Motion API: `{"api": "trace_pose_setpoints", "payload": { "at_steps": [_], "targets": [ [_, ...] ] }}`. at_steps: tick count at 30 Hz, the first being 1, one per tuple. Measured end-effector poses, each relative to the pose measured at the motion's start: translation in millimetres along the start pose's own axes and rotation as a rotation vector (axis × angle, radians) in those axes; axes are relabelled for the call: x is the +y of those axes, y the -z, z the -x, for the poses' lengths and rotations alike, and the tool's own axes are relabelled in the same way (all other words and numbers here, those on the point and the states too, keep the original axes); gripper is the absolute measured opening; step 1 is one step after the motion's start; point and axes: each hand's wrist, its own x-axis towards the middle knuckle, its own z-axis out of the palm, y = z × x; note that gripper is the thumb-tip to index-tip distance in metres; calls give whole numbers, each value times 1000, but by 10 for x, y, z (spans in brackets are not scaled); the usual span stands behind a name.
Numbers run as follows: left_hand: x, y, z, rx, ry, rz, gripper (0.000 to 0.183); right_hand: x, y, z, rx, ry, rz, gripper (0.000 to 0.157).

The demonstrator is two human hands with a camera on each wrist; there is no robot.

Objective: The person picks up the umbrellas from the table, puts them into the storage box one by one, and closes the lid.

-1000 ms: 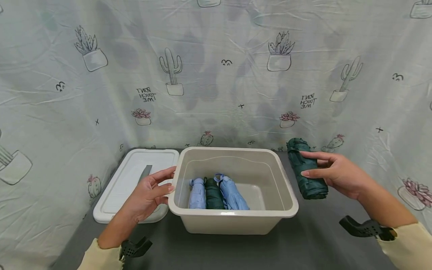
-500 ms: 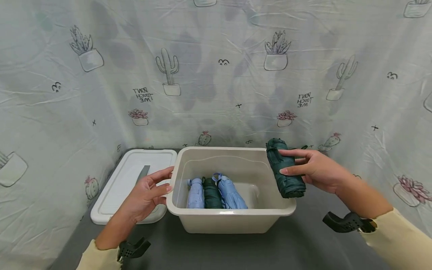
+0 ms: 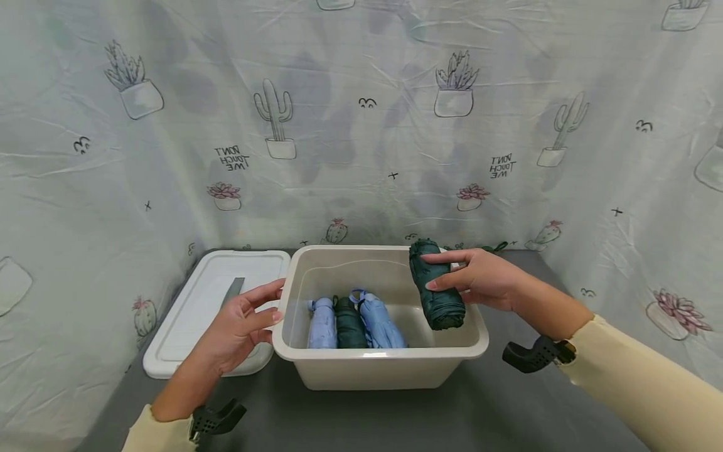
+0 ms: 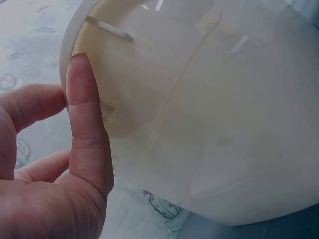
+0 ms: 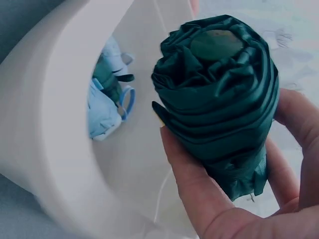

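Note:
My right hand [image 3: 480, 276] holds a rolled dark green folding umbrella [image 3: 435, 285] between thumb and fingers. The umbrella is tilted above the right side of a beige plastic bin [image 3: 384, 370]. In the right wrist view, the rounded end of the umbrella [image 5: 214, 99] faces the camera. My left hand [image 3: 243, 329] touches the bin's left rim, thumb and fingers extended; the left wrist view shows the thumb [image 4: 87, 114] against the outer wall below the rim. Inside the bin lie a light blue umbrella [image 3: 323, 323], a green umbrella [image 3: 350, 323] and another blue umbrella [image 3: 381, 320], side by side at the left.
A white lid [image 3: 192, 314] lies on the grey tabletop [image 3: 361, 420] left of the bin, partly behind my left hand. A pale curtain [image 3: 339, 113] printed with cacti hangs behind and at both sides.
My right hand has carried the green umbrella leftward from beside the bin to over its right part. The left hand stays at the rim, and the umbrellas inside have not moved.

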Motion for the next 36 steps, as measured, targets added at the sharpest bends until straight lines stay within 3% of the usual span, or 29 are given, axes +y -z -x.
{"api": "trace_pose_setpoints", "payload": {
  "at_steps": [15, 36],
  "targets": [
    [-5, 7, -1, -20, -8, 22, 58, -177, -207, -429, -114, -158, 45, 62],
    [-18, 5, 2, -7, 1, 19, 58, 57, -424, -796, -169, -257, 159, 53]
  ]
}}
